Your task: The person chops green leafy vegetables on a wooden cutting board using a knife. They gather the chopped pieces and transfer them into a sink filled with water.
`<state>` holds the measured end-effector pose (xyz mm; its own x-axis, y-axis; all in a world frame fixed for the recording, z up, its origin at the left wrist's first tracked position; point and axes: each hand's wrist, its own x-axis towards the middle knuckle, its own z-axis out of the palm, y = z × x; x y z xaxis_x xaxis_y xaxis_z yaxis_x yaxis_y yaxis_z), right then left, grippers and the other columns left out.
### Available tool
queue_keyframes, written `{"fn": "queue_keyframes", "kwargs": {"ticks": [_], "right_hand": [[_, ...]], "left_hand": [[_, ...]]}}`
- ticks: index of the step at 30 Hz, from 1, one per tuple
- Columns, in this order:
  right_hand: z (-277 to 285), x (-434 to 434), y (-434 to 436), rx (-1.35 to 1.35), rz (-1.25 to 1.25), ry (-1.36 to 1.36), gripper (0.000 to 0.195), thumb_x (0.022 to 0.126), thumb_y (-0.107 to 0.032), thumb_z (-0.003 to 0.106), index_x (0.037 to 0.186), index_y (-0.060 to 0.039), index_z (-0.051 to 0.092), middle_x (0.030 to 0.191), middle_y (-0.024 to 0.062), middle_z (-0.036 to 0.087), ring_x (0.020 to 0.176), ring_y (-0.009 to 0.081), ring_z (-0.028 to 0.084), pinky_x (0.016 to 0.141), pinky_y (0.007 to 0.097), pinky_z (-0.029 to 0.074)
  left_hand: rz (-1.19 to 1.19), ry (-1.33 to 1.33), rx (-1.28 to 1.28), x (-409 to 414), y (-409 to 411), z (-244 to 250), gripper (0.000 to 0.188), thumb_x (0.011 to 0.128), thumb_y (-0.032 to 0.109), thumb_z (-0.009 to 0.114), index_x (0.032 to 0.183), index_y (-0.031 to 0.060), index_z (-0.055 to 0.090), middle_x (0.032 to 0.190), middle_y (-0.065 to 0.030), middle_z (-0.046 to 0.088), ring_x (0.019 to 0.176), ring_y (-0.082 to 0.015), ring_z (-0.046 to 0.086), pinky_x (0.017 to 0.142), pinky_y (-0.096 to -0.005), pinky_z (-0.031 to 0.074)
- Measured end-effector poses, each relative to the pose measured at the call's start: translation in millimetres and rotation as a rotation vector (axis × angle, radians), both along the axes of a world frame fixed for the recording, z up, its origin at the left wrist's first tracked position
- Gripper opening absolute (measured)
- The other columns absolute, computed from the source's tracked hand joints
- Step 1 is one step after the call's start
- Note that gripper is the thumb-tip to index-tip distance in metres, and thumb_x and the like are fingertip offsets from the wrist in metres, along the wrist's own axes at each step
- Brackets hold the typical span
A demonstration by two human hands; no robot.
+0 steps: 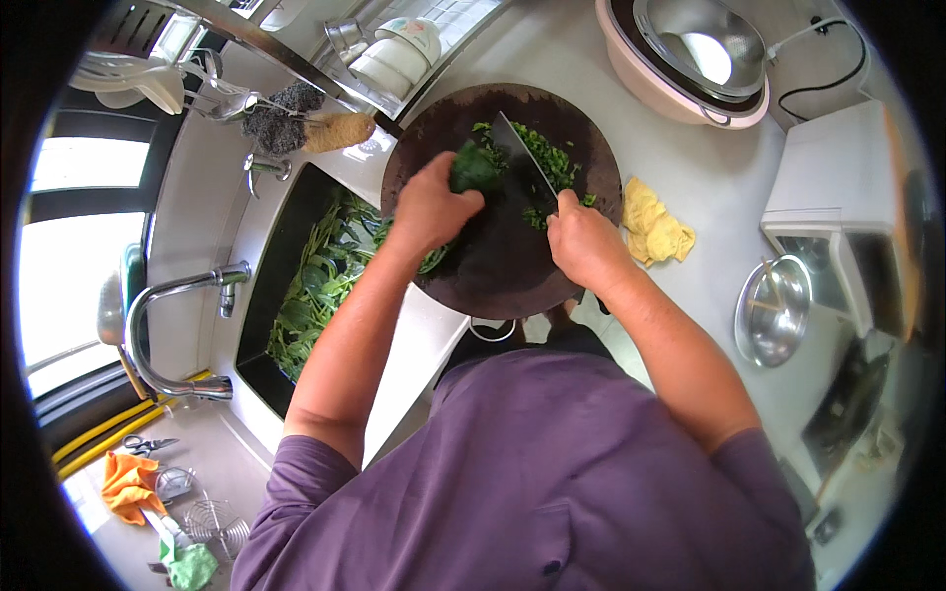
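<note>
On a round, dark chopping block lies a spread of chopped leafy greens. My right hand grips the handle of a kitchen cleaver, whose blade points up and left over the block, beside the cut pieces. A bunch of dark green leaves is in my left hand, just left of the blade. More uncut stems lie partly under my left wrist at the block's left edge. The far face of the blade is hidden.
Left of the block, a dark sink holds leafy greens beneath a curved faucet. A yellow cloth lies to the right, with a steel bowl beyond. Nested basins and stacked white bowls stand at the back.
</note>
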<state>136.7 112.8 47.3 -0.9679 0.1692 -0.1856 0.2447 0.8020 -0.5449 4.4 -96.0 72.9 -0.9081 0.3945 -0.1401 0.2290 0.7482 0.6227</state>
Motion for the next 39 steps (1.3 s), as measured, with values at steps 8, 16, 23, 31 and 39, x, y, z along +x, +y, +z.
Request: {"fn": "queue_keyframes", "kwargs": {"ticks": [8, 16, 23, 31, 39], "right_hand": [[-3, 1, 4, -0.056, -0.019, -0.008, 0.022, 0.109, -0.017, 0.06, 0.112, 0.0049, 0.055, 0.09, 0.0329, 0.076, 0.09, 0.0538, 0.076, 0.082, 0.0638, 0.059], [-3, 2, 4, -0.055, -0.011, 0.012, 0.023, 0.109, -0.016, 0.059, 0.111, 0.0062, 0.054, 0.087, 0.0349, 0.075, 0.088, 0.0548, 0.075, 0.081, 0.0636, 0.059], [-7, 3, 6, -0.042, -0.001, 0.039, 0.023, 0.109, -0.016, 0.06, 0.11, 0.0065, 0.053, 0.086, 0.0348, 0.075, 0.086, 0.0544, 0.075, 0.08, 0.0635, 0.06], [-7, 2, 4, -0.053, -0.008, 0.052, 0.024, 0.109, -0.018, 0.061, 0.112, 0.0053, 0.053, 0.089, 0.0352, 0.075, 0.088, 0.0548, 0.075, 0.081, 0.0631, 0.06], [-11, 4, 8, -0.124, -0.038, 0.053, 0.025, 0.109, -0.019, 0.061, 0.114, 0.005, 0.054, 0.089, 0.0356, 0.075, 0.089, 0.056, 0.074, 0.081, 0.0642, 0.059]], "left_hand": [[0.116, -0.158, 1.112, -3, -26, 128, 0.03, 0.096, 0.008, 0.083, 0.122, -0.003, 0.073, 0.104, -0.0099, 0.078, 0.094, -0.0221, 0.074, 0.091, -0.0382, 0.059], [0.177, -0.064, 1.307, 33, -40, 58, 0.028, 0.102, 0.003, 0.076, 0.127, -0.0039, 0.068, 0.112, -0.0123, 0.077, 0.102, -0.0249, 0.075, 0.104, -0.0437, 0.06], [0.283, 0.075, 0.814, 64, -63, -31, 0.05, 0.099, -0.001, 0.083, 0.144, -0.0009, 0.061, 0.126, -0.0063, 0.074, 0.117, -0.015, 0.07, 0.106, -0.0323, 0.056], [-0.095, 0.501, -0.077, 48, 22, -57, 0.079, 0.092, 0.039, 0.09, 0.155, 0.0079, 0.055, 0.156, -0.0218, 0.057, 0.151, -0.0402, 0.051, 0.13, -0.0603, 0.033], [-0.309, 0.594, -0.247, 54, -4, -61, 0.097, 0.09, 0.061, 0.085, 0.167, 0.0162, 0.049, 0.169, -0.0212, 0.049, 0.153, -0.0411, 0.048, 0.128, -0.061, 0.034]]}}
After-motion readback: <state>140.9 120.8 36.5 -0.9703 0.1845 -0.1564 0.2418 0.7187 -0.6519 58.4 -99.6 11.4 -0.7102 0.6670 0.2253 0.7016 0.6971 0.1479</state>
